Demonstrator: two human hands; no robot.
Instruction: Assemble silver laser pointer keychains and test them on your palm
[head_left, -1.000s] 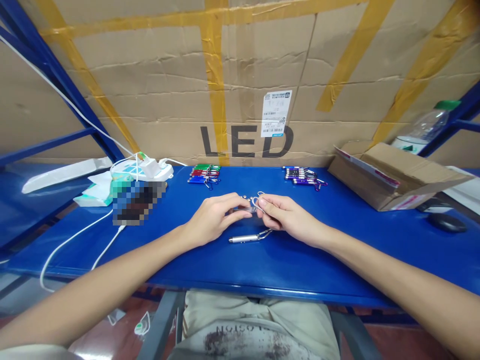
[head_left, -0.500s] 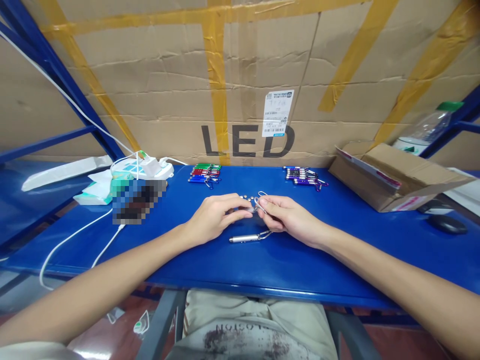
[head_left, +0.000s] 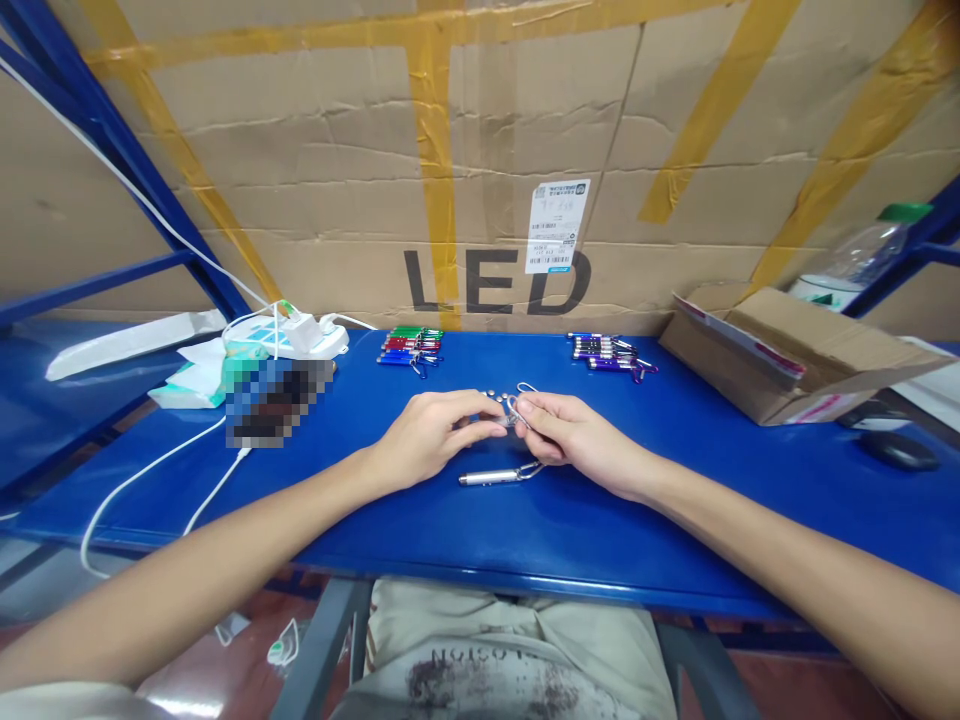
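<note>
My left hand (head_left: 429, 438) is closed in a pinch on a small silver penlight (head_left: 507, 420), its body mostly covered by the fingers. My right hand (head_left: 571, 432) pinches the silver carabiner clip (head_left: 514, 405) at the penlight's end; a wire loop sticks up above the fingertips. Just behind the fingers lie several small round metal pieces (head_left: 493, 393), like button cells, partly hidden. In front of both hands, a second silver penlight (head_left: 487, 478) with its own clip lies on the blue table (head_left: 600, 540).
Green, red and blue penlights (head_left: 409, 345) lie grouped at the back; black and purple ones (head_left: 606, 352) lie further right. An open cardboard box (head_left: 780, 350) and black mouse (head_left: 898, 450) are at right. Left are a power strip (head_left: 330, 342), tissue pack (head_left: 187, 385) and cables.
Both hands stay together in nearly the same place, with only a slight shift of the fingers. The penlight on the table has not moved.
</note>
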